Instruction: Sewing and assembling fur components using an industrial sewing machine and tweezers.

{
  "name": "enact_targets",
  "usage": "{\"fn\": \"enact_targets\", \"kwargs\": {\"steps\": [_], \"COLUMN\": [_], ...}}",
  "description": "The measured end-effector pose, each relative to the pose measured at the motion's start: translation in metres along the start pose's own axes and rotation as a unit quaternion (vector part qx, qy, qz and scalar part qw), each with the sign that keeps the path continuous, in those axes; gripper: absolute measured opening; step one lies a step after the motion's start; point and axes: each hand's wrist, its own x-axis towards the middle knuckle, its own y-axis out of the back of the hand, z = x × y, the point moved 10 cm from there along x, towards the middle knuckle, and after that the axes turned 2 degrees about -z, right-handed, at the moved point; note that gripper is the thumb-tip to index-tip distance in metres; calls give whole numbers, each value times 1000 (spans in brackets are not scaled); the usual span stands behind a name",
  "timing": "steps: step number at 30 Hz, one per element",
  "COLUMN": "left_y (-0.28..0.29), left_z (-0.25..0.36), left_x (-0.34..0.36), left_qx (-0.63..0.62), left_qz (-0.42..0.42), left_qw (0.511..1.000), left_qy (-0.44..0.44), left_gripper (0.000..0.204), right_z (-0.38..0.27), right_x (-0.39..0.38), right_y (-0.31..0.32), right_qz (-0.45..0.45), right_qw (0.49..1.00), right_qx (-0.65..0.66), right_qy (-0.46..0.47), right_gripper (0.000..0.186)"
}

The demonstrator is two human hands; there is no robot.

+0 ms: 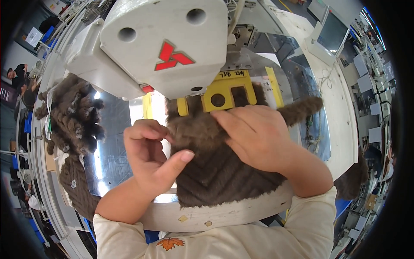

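A dark brown plush fabric piece [228, 181] with chevron ridges lies under the sewing machine's white head [164, 47]. A yellow template [209, 101] with cut-outs rests over its far part. My right hand [256, 136] lies on the plush with its fingers stretched toward the template's near edge; its fingertips are partly hidden. At the left edge of the plush is my left hand [151, 155], its fingers bent and its thumb held apart. The left fingertips are close to the fur, and I cannot tell whether they touch it. A narrow furry strip [302, 111] sticks out to the right.
A heap of brown furry pieces [75, 114] lies left of the shiny metal plate [110, 162], with more plush fabric [77, 183] nearer me. A screen [332, 36] stands at the far right. The pale table edge [215, 216] curves before my body.
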Motion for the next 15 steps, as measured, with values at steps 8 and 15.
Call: {"fn": "enact_targets", "kwargs": {"steps": [8,15], "left_y": [-8,-16], "left_z": [-2,-40], "left_x": [-1,-20], "left_qx": [124,-57], "left_qz": [-42,-42], "left_qw": [990,957], "left_qy": [56,281], "left_gripper": [41,34], "right_z": [-14,-13], "right_x": [-4,-2], "right_y": [-9,-14], "right_qz": [25,25], "right_qw": [989,995], "right_qx": [-140,-90], "right_qy": [35,17], "right_gripper": [42,42]}}
